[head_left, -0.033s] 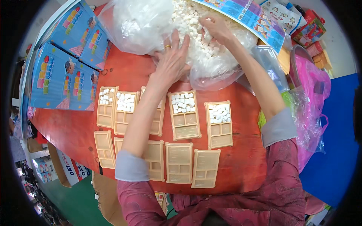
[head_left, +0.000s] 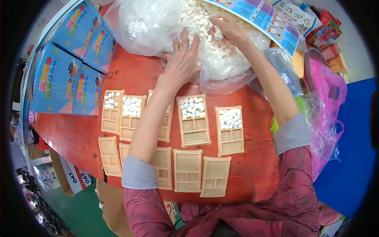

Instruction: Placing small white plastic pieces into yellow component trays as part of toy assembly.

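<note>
Movement since the earlier frame is slight: the right hand (head_left: pixel 231 31) has edged toward 3 o'clock, and the left hand (head_left: pixel 179 65) is nearly unchanged. Clock positions are read from the centre of the view.

Mini marshmallows (head_left: pixel 199 21) lie heaped at 12 o'clock in an open clear plastic bag (head_left: pixel 146 27) on the red table (head_left: pixel 260 166). Right grip: fingers curled inward, with a small cluster visible against them; the exact count cannot be told. Left grip: fingers spread, tips at the bag's contents, nothing seen clasped.

Tan compartment trays (head_left: pixel 195 125), from 9 o'clock to 4 o'clock, carry marshmallows in their far compartments; one is partly hidden by the left forearm. Bare trays (head_left: pixel 187 158) lie toward 6 and 8 o'clock.

Handling, as judged: very light, soft, easily dented, unlikely to slip; best held loosely by the sides or gathered in a cupped palm.
</note>
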Demonstrator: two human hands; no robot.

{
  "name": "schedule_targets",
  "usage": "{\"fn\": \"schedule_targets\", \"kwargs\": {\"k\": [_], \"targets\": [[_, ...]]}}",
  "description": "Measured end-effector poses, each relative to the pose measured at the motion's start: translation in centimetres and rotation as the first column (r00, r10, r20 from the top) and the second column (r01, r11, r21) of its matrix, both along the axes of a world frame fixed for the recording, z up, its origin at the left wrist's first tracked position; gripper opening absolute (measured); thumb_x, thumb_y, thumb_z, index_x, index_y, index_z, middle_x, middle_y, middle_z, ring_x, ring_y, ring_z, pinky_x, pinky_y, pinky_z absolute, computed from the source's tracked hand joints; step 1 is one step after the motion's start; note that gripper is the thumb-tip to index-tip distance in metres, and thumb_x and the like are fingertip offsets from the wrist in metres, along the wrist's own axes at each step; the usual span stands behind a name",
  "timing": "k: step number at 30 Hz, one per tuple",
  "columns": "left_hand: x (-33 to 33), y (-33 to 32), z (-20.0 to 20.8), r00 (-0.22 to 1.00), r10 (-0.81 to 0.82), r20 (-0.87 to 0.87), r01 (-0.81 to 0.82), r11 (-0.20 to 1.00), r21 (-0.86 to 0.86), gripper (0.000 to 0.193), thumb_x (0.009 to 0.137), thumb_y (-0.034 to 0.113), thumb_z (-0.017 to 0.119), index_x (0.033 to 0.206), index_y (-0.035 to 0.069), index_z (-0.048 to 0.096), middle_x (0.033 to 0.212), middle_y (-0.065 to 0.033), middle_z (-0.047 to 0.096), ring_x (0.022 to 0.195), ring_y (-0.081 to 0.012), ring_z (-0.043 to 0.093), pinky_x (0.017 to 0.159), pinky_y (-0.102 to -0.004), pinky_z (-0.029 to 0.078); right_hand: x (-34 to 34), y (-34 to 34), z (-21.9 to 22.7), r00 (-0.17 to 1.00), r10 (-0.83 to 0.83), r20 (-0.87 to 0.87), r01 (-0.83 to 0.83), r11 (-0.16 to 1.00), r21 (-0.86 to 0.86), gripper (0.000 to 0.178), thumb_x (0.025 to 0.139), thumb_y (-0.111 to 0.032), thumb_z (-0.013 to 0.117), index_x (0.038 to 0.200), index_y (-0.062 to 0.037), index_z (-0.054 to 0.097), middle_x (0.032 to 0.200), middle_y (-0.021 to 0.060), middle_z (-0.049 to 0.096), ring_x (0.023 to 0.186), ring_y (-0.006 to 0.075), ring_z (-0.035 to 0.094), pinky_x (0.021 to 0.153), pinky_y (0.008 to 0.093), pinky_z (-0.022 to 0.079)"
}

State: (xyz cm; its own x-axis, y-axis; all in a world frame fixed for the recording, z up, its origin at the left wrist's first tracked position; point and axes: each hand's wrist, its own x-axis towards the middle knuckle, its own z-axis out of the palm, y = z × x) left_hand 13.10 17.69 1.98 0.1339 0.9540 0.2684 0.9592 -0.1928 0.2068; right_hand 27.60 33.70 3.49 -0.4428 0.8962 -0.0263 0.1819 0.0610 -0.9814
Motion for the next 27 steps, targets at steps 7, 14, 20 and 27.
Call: {"fn": "schedule_targets", "kwargs": {"k": [7, 14, 20, 27], "targets": [[-1.1, 0.4, -0.6, 0.998, 0.045, -0.050, -0.043, 0.998, 0.040, 0.083, 0.070, 0.028, 0.075, 0.137, 0.008, 0.030, 0.145, -0.0237, 0.020, 0.130, -0.0496, 0.026, 0.080, -0.0719, 0.042, -1.1, -0.7, 0.7, 0.900, -0.180, -0.398, -0.090, 0.816, -0.571, 0.019, 0.092, -0.019, 0.056, 0.090, -0.0012, 0.051, 0.071, 0.0075, 0.056, 0.054, 0.0108, 0.055, 0.030, 0.0180, 0.035], [0.0, -4.7, 2.9, 0.995, 0.030, -0.100, -0.036, 0.998, -0.058, 0.058, 0.075, 0.016, 0.068, 0.124, 0.005, 0.039, 0.139, -0.0254, 0.028, 0.128, -0.0496, 0.029, 0.088, -0.0619, 0.043, 2.2, -2.5, 5.1, 0.800, -0.044, -0.598, -0.478, 0.555, -0.680, 0.027, 0.094, -0.026, 0.054, 0.090, -0.0035, 0.041, 0.074, 0.0028, 0.046, 0.063, 0.0086, 0.051, 0.030, 0.0171, 0.028], [-3.2, -16.3, 7.8, 0.951, -0.078, 0.298, 0.060, 0.996, 0.071, 0.034, 0.082, 0.012, 0.064, 0.111, 0.000, 0.054, 0.122, -0.0177, 0.053, 0.111, -0.0347, 0.052, 0.089, -0.0388, 0.045, 1.7, -6.9, 7.5, 0.676, 0.027, -0.737, -0.669, 0.441, -0.598, 0.022, 0.095, -0.021, 0.051, 0.090, -0.0023, 0.040, 0.078, 0.0047, 0.042, 0.068, 0.0108, 0.050, 0.027, 0.0175, 0.025], [-11.2, -25.2, 4.1, 0.914, 0.280, 0.295, -0.260, 0.960, -0.106, 0.034, 0.083, 0.011, 0.064, 0.112, -0.006, 0.056, 0.125, -0.0200, 0.052, 0.116, -0.0343, 0.050, 0.092, -0.0358, 0.044, -5.0, -16.0, 7.7, 0.732, 0.087, -0.676, -0.652, 0.380, -0.657, 0.025, 0.093, -0.023, 0.055, 0.091, -0.0005, 0.044, 0.077, 0.0052, 0.045, 0.060, 0.0093, 0.048, 0.027, 0.0151, 0.040]]}}
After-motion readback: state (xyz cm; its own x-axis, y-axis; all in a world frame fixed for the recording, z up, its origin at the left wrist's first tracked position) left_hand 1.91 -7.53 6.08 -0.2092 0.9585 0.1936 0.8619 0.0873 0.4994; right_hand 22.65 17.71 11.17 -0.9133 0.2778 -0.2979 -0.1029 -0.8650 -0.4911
